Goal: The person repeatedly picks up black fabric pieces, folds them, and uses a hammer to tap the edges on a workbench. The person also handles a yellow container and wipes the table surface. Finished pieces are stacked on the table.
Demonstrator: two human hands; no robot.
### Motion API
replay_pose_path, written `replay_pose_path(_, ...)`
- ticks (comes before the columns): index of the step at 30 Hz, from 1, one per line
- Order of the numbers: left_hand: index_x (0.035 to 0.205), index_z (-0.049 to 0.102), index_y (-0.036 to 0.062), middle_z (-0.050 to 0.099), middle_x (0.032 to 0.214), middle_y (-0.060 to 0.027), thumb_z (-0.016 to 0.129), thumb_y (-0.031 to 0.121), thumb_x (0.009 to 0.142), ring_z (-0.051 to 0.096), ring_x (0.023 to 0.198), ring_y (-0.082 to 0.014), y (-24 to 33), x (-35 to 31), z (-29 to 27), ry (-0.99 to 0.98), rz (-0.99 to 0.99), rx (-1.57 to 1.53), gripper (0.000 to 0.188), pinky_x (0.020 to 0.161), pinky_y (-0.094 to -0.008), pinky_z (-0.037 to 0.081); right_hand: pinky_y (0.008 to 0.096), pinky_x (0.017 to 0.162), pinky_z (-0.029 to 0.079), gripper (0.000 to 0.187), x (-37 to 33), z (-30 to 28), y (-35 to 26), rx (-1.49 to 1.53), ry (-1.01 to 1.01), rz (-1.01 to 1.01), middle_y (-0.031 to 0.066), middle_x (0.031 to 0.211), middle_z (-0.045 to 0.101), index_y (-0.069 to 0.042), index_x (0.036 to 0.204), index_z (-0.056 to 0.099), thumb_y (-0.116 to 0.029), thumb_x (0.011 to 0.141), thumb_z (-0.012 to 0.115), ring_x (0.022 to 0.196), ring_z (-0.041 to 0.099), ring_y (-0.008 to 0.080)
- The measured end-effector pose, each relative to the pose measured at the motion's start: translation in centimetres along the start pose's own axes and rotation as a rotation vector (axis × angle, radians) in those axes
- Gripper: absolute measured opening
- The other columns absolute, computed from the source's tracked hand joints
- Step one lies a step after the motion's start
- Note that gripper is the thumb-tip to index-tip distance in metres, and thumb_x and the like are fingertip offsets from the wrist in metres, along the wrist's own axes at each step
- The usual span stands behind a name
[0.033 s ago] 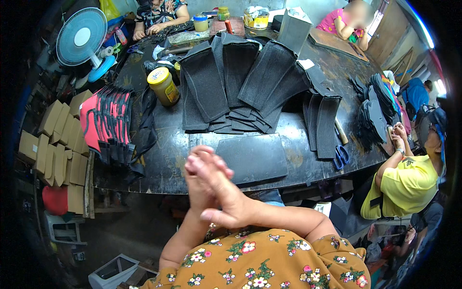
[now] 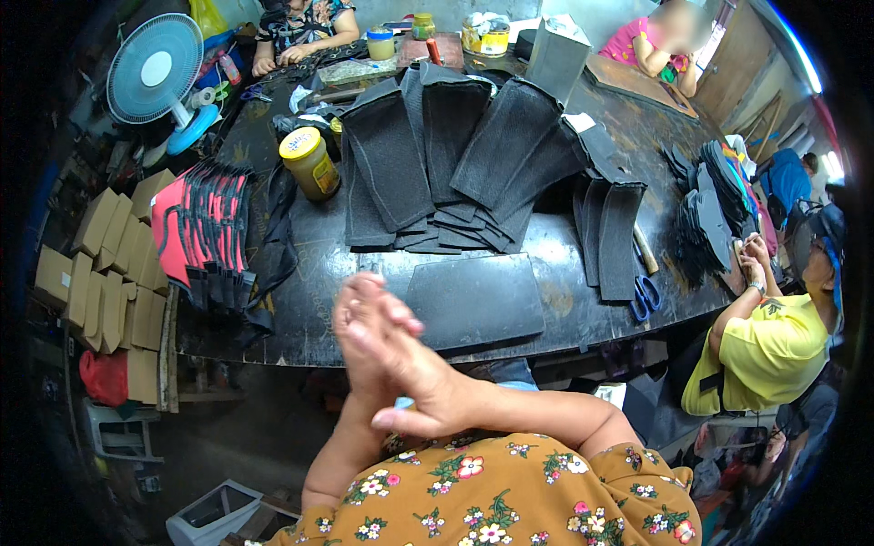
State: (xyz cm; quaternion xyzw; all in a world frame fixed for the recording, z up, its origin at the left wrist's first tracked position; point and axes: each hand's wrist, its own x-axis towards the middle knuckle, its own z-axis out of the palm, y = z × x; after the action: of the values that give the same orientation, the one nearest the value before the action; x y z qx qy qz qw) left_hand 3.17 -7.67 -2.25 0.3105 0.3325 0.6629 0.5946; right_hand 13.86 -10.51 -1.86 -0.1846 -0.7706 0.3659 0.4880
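Observation:
My left hand and my right hand are pressed palm to palm above the table's near edge. The fingers of both are mostly stretched out and slightly blurred. My right thumb sticks out toward my left wrist. A small light-blue patch shows between thumb and wrist; I cannot tell what it is. Just beyond the hands lies a flat black slab. Behind it spreads a fan of black fabric pieces, with more black strips at the right. Left of the fan stands a yellow-lidded jar.
Scissors with blue handles lie by a wooden-handled tool. Red-and-black pieces are stacked at left, near cardboard boxes and a fan. A person in yellow works at right; two others sit across the table.
My hands have slid against each other: my left fingers now reach farther up and left. The light-blue patch between them now shows.

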Motion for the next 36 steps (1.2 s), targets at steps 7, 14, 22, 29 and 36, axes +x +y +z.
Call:
replay_pose_path(7,0.108,0.06,0.0076,0.032,0.057,0.007,0.051,0.035,0.112,0.026,0.043,-0.0029,7.0,5.0,-6.8,0.134,0.149,-0.364,0.03,0.039,-0.0208,0.027,0.0515,0.12,0.033,0.087,0.3,-0.3,-0.8,0.359,-0.564,0.308,0.0284,0.15,0.051,0.0,0.162,0.032,-0.041,0.096,0.07,0.141,0.049,0.0421)
replay_pose_path(14,0.157,0.033,0.0019,0.044,0.152,-0.0212,0.033,0.066,0.106,0.039,0.142,-0.0307,2.7,1.1,1.2,-0.214,0.574,-0.267,0.082,0.113,-0.0416,0.035,0.0613,0.125,0.003,0.095,3.6,-0.1,-1.7,0.122,-0.122,-0.079,0.0263,0.171,0.017,-0.004,0.162,0.036,-0.068,0.096,0.056,0.16,0.007,0.044)
replay_pose_path(22,0.165,0.0,-0.0038,0.0,0.172,-0.0284,0.042,0.092,0.084,-0.004,0.161,-0.041,-0.6,-3.3,3.4,-0.709,0.766,0.615,0.132,0.128,-0.0546,0.001,0.051,0.127,0.008,0.124,6.8,-5.4,-0.2,0.39,0.397,0.267,0.0185,0.173,0.017,-0.009,0.168,0.011,-0.099,0.083,0.022,0.16,0.017,0.0317)
replay_pose_path(29,0.161,0.023,-0.0092,0.021,0.169,-0.029,0.039,0.087,0.09,0.012,0.16,-0.0419,4.1,0.4,1.0,-0.35,0.591,1.126,0.121,0.128,-0.0533,0.005,0.0424,0.129,0.01,0.093,1.8,2.1,1.1,0.872,0.122,0.485,0.0174,0.173,0.014,-0.002,0.167,0.007,-0.071,0.106,0.023,0.16,0.017,0.0292)
replay_pose_path(36,0.133,0.058,-0.0002,0.056,0.14,-0.0158,0.066,0.007,0.1,0.052,0.133,-0.0221,7.0,4.1,-3.9,0.175,0.783,0.646,0.034,0.114,-0.039,0.037,0.0496,0.126,0.016,0.081,1.4,-1.1,0.3,0.379,-0.141,0.243,0.0239,0.169,0.026,-0.009,0.158,0.045,-0.069,0.104,0.036,0.157,0.023,0.0373)
